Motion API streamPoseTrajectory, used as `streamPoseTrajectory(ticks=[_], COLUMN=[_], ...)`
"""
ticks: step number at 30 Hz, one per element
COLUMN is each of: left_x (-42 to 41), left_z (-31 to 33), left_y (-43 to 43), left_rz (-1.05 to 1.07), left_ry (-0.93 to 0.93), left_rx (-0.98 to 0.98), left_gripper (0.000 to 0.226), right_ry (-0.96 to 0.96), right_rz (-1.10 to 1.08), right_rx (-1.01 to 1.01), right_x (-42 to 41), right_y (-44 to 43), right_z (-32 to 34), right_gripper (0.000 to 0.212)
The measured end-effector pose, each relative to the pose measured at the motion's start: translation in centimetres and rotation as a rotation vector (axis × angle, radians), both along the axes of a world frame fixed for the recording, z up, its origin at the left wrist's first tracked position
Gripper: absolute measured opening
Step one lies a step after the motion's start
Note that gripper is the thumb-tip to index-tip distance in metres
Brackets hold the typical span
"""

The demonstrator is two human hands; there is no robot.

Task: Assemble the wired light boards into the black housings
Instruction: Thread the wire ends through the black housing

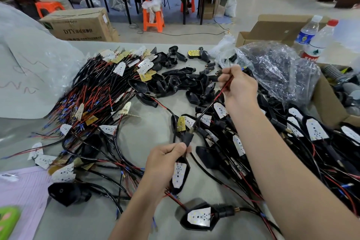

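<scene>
Our left hand (165, 160) curls round a black housing (187, 170) with a white light board (179, 173) seated in it, low over the table (148, 132). Our right hand (238, 85), raised, pinches the red and black wires (222, 90) running up from the housing's stem. Loose wired boards (97, 87) heaped left. Empty housings (175, 82) beyond. Assembled units (315, 129) at right.

One wide-angle head view looks forward and down, close over the worktop (148, 132). The left hand (165, 160) and right hand (238, 85) reach in from the bottom edge, with the floor (263, 6) beyond.
</scene>
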State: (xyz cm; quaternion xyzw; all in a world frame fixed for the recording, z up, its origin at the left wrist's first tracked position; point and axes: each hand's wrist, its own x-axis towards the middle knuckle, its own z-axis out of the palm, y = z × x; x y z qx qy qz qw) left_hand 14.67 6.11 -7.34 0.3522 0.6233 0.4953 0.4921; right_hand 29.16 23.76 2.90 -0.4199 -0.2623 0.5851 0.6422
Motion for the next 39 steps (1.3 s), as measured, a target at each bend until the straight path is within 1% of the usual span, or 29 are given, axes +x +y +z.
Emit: streamPoseTrajectory(ticks=[2,4,6,7,9,10,12,13,15,17,19,20,22,25,29,33,36,39], left_x=[-0.3,-0.6,-1.0,-1.2,-1.3,-1.4,-1.4,-1.5,-1.9,-2.5,-3.1,-3.4,-4.0,-4.3,-3.9,-3.2,-2.7,-2.5], left_z=[-0.1,-0.4,-1.1,-1.4,-1.7,-1.7,-1.5,-1.4,-1.2,-1.2,-1.4,-1.5,-1.5,-1.0,-0.5,0.0,0.3,0.6], left_y=[0.1,0.2,0.1,0.0,0.0,0.1,0.3,0.3,0.2,-0.1,-0.5,-0.8,-1.1,-1.1,-1.0,-1.0,-0.9,-0.9], left_rz=[0.027,0.047,0.079,0.100,0.139,0.144,0.145,0.149,0.158,0.122,0.061,0.041,0.036,0.067,0.067,0.097,0.112,0.115], left_ry=[-0.068,-0.103,-0.069,-0.050,-0.033,-0.013,0.016,0.015,-0.022,-0.140,-0.245,-0.265,-0.280,-0.229,-0.216,-0.127,-0.016,0.030], left_rx=[-0.013,-0.031,-0.042,-0.045,-0.031,-0.017,0.011,0.017,0.009,-0.020,-0.056,-0.065,-0.050,0.010,0.116,0.142,0.138,0.150], left_gripper=[0.026,0.029,0.030,0.029,0.027,0.027,0.026,0.025,0.021,0.014,0.013,0.013,0.023,0.035,0.039,0.044,0.046,0.047], right_ry=[0.007,-0.036,-0.132,-0.210,-0.427,-0.499,-0.555,-0.562,-0.511,-0.439,-0.413,-0.408,-0.431,-0.462,-0.472,-0.518,-0.575,-0.561], right_rz=[0.004,0.071,0.227,0.325,0.530,0.631,0.787,0.822,0.790,0.684,0.610,0.589,0.564,0.557,0.539,0.461,0.413,0.416], right_rx=[0.010,0.023,0.001,-0.025,-0.042,-0.035,-0.012,0.002,0.014,0.008,0.026,0.030,0.023,0.044,0.057,0.052,0.076,0.093], right_x=[0.0,-0.4,-1.2,-1.8,-2.8,-3.2,-3.5,-3.6,-3.7,-3.7,-3.4,-3.2,-2.5,-1.9,-1.7,-1.7,-1.8,-1.5], right_y=[-0.3,-1.0,-2.5,-3.5,-5.8,-6.9,-8.7,-9.3,-9.8,-9.6,-9.1,-8.8,-8.4,-8.6,-9.4,-9.4,-9.3,-9.3], right_z=[-0.2,-0.5,-1.3,-2.0,-3.9,-4.9,-6.5,-7.0,-7.5,-7.2,-6.8,-6.5,-6.0,-6.0,-6.3,-6.4,-6.5,-6.5], right_gripper=[0.030,0.033,0.034,0.031,0.020,0.019,0.019,0.018,0.018,0.016,0.015,0.015,0.013,0.011,0.014,0.022,0.037,0.039])
